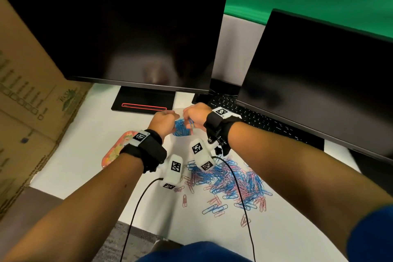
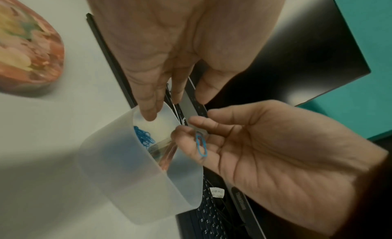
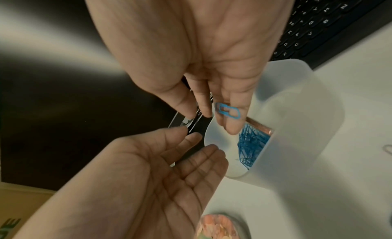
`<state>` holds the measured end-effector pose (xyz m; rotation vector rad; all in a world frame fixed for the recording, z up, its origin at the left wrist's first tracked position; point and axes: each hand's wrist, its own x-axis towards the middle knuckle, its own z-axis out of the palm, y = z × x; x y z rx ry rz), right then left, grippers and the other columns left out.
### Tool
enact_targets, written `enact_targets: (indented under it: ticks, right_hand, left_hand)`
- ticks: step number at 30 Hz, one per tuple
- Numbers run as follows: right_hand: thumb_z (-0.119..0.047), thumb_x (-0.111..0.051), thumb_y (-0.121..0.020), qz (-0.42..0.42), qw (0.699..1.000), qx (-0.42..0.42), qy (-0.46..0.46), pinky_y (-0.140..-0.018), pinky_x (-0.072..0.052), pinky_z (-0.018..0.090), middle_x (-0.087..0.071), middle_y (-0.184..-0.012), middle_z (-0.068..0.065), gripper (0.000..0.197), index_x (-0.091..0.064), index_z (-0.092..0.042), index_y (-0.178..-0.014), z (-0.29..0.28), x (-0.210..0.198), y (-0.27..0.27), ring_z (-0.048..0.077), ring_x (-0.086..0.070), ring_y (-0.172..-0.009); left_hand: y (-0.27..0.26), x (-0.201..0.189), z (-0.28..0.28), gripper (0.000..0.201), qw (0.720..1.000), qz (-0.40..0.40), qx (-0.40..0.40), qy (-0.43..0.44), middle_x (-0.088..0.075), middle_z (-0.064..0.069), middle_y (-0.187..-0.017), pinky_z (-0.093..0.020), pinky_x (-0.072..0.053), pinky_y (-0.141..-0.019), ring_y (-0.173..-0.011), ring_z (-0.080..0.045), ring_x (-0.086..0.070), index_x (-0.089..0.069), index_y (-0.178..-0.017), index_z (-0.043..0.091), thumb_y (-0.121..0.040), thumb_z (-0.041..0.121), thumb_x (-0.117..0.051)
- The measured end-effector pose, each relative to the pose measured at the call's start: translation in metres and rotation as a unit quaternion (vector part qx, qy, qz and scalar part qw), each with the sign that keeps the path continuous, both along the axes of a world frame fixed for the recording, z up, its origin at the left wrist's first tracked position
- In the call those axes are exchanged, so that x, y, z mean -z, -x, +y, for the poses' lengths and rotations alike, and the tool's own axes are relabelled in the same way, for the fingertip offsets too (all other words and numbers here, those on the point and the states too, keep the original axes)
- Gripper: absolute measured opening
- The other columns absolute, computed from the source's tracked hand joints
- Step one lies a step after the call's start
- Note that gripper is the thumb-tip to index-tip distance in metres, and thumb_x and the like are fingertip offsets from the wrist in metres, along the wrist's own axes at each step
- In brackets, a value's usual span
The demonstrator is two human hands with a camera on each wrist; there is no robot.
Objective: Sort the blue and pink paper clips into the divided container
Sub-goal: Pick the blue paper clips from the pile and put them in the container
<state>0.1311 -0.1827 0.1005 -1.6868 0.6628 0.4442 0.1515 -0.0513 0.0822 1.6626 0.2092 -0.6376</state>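
Note:
A translucent white container (image 2: 127,167) (image 3: 297,125) stands on the white desk with a heap of blue clips (image 1: 180,130) (image 3: 250,145) in one compartment. Pink shows behind its divider (image 3: 258,125). My right hand (image 1: 194,117) (image 3: 216,118) hangs over the container's mouth. One blue paper clip (image 3: 228,111) (image 2: 201,147) lies against its nearly straight fingers, one end caught between two of them. My left hand (image 1: 164,122) (image 3: 197,147) is relaxed and holds nothing, its fingertips at the container's rim. A mixed pile of blue and pink clips (image 1: 229,178) lies nearer to me.
Two dark monitors (image 1: 127,38) (image 1: 319,81) stand behind the container, with a black keyboard (image 1: 255,117) under the right one. A pink floral tray (image 1: 119,149) lies left of my left wrist. A cardboard box (image 1: 25,102) borders the desk's left side. Black cables (image 1: 136,208) trail from both wrists.

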Motion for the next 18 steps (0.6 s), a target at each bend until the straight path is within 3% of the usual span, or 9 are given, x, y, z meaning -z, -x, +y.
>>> enact_targets:
  ticks: [4,7,9,12,15,18]
  right_hand:
    - [-0.008,-0.058,-0.083,-0.015,0.999,0.024,-0.027,-0.090,-0.055,0.042,-0.058,-0.107,0.010,0.034,-0.060,-0.007,-0.117,-0.003,0.001,0.004,0.024,-0.060,-0.094]
    - [0.000,-0.053,-0.089,-0.037,0.995,0.063,-0.061,-0.101,-0.048,0.044,-0.055,-0.105,0.014,0.037,-0.055,0.001,-0.126,-0.003,-0.009,0.016,0.030,-0.059,-0.107]
    - [0.004,-0.048,-0.093,-0.055,0.991,0.088,-0.088,-0.102,-0.046,0.039,-0.053,-0.100,0.017,0.033,-0.055,0.004,-0.125,-0.005,-0.016,0.027,0.028,-0.057,-0.099]
    - [0.006,-0.042,-0.093,-0.066,0.994,0.069,-0.053,-0.089,-0.052,0.035,-0.056,-0.087,0.014,0.032,-0.057,0.006,-0.122,-0.017,-0.016,0.052,0.018,-0.055,-0.073]
    - [0.006,-0.045,-0.090,-0.084,0.992,-0.032,0.088,-0.064,-0.050,0.022,-0.062,-0.089,0.008,0.029,-0.066,-0.003,-0.108,-0.035,-0.001,0.091,0.014,-0.058,-0.069]
    - [-0.007,-0.052,-0.089,-0.072,0.960,-0.146,0.228,-0.069,-0.051,0.019,-0.066,-0.090,-0.006,0.024,-0.068,-0.025,-0.091,-0.049,0.021,0.140,0.011,-0.063,-0.079]
  left_hand:
    - [0.004,0.003,0.003,0.028,0.999,-0.041,0.022,-0.025,-0.058,-0.013,-0.116,-0.038,-0.050,-0.095,-0.106,-0.026,-0.057,-0.058,-0.118,0.006,-0.091,0.005,-0.051]
    - [0.013,0.008,0.005,0.024,0.994,-0.086,0.046,-0.040,-0.062,-0.012,-0.108,-0.044,-0.050,-0.097,-0.108,-0.031,-0.060,-0.061,-0.110,0.010,-0.087,0.005,-0.054]
    - [0.022,0.012,0.005,0.019,0.988,-0.119,0.078,-0.056,-0.065,-0.005,-0.096,-0.042,-0.052,-0.091,-0.100,-0.030,-0.063,-0.064,-0.099,0.016,-0.085,0.006,-0.056]
    - [0.043,0.019,0.006,0.015,0.966,-0.189,0.151,-0.095,-0.065,0.007,-0.082,-0.026,-0.050,-0.076,-0.078,-0.015,-0.062,-0.067,-0.084,0.022,-0.084,0.009,-0.061]
    - [0.072,0.028,0.009,0.022,0.923,-0.246,0.268,-0.122,-0.067,0.010,-0.075,-0.013,-0.044,-0.066,-0.063,0.002,-0.058,-0.065,-0.073,0.026,-0.081,0.006,-0.065]
    - [0.101,0.040,0.010,0.017,0.873,-0.245,0.389,-0.161,-0.066,0.012,-0.070,-0.015,-0.047,-0.066,-0.063,0.001,-0.060,-0.066,-0.072,0.025,-0.077,0.009,-0.064]
